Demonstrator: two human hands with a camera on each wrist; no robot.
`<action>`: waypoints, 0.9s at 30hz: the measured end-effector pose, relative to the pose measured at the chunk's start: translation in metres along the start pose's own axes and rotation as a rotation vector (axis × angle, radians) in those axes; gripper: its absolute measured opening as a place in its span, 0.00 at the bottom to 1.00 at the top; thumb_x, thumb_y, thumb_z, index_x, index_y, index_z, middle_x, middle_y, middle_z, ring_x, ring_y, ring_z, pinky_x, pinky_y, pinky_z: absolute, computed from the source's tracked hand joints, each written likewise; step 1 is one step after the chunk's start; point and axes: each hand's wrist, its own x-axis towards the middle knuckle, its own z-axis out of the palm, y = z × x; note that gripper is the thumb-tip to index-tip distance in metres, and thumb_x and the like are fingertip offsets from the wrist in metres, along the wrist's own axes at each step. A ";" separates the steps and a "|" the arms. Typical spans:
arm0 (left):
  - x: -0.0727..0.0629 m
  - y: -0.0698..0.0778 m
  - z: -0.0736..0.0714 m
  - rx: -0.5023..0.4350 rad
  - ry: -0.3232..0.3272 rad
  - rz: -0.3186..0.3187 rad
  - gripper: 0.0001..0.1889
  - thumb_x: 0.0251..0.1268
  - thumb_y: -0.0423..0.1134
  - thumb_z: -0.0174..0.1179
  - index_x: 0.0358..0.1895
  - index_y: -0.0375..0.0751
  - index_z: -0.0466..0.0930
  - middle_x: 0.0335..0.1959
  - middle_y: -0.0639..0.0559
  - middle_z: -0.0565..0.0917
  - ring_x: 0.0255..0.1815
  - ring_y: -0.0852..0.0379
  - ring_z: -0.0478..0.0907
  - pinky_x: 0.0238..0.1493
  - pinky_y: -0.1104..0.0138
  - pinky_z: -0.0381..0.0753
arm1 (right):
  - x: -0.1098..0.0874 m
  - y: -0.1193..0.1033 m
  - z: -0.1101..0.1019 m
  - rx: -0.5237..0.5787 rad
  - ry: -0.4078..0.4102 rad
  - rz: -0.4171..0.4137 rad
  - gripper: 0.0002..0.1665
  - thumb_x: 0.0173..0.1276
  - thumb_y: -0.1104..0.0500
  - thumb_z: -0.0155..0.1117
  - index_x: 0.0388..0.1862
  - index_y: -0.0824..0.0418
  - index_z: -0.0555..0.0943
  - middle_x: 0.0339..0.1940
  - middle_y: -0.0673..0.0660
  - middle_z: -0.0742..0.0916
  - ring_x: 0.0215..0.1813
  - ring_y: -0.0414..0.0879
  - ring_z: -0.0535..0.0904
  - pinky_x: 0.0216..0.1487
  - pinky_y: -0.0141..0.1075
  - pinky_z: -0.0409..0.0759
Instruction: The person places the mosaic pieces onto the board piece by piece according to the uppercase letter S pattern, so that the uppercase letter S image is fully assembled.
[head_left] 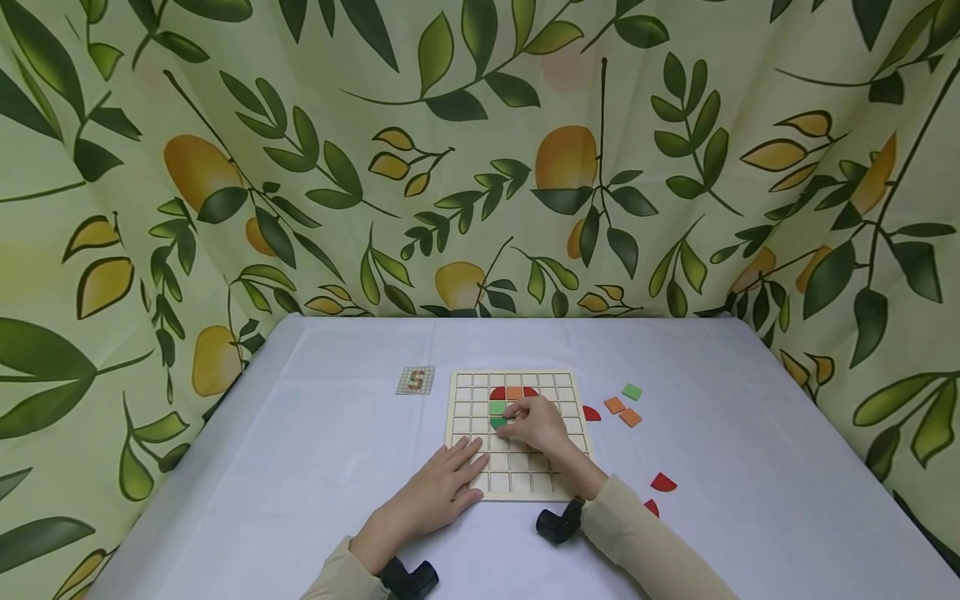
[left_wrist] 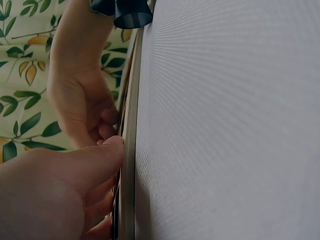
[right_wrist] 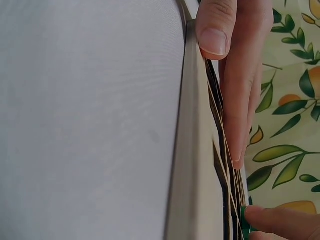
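A pale wooden grid board lies on the table. My left hand rests on its lower left corner, fingers spread over the grid and thumb at the near edge. My right hand reaches over the middle of the board, its fingertips pinching a dark green quarter-circle tile at a cell. That green tile shows at the fingertips in the right wrist view. Just above it sits a light green square tile. In the row beyond, an orange square tile lies between two red quarter-circle tiles.
A small pattern card marked with an S lies left of the board. To the right are loose tiles: a green square, orange squares and red quarter circles. A leaf-print curtain hangs behind the table.
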 end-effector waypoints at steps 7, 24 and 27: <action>-0.001 0.000 -0.001 -0.004 0.005 0.008 0.27 0.73 0.50 0.49 0.72 0.46 0.64 0.77 0.48 0.61 0.79 0.45 0.54 0.76 0.46 0.58 | 0.002 -0.001 -0.001 0.009 -0.018 0.011 0.10 0.48 0.60 0.78 0.31 0.61 0.87 0.17 0.50 0.74 0.21 0.41 0.65 0.22 0.30 0.61; -0.001 0.001 -0.002 -0.010 0.012 0.017 0.28 0.73 0.50 0.49 0.72 0.46 0.64 0.77 0.47 0.61 0.79 0.45 0.55 0.76 0.45 0.58 | 0.001 -0.003 -0.003 0.041 -0.015 0.024 0.11 0.47 0.61 0.79 0.30 0.62 0.87 0.16 0.49 0.73 0.21 0.41 0.64 0.22 0.29 0.61; -0.002 0.001 -0.002 -0.009 0.008 0.015 0.28 0.73 0.50 0.49 0.72 0.46 0.64 0.77 0.48 0.61 0.79 0.45 0.55 0.76 0.45 0.58 | 0.001 -0.002 -0.004 0.052 -0.024 0.024 0.11 0.48 0.62 0.78 0.31 0.62 0.87 0.16 0.49 0.72 0.21 0.41 0.64 0.22 0.29 0.61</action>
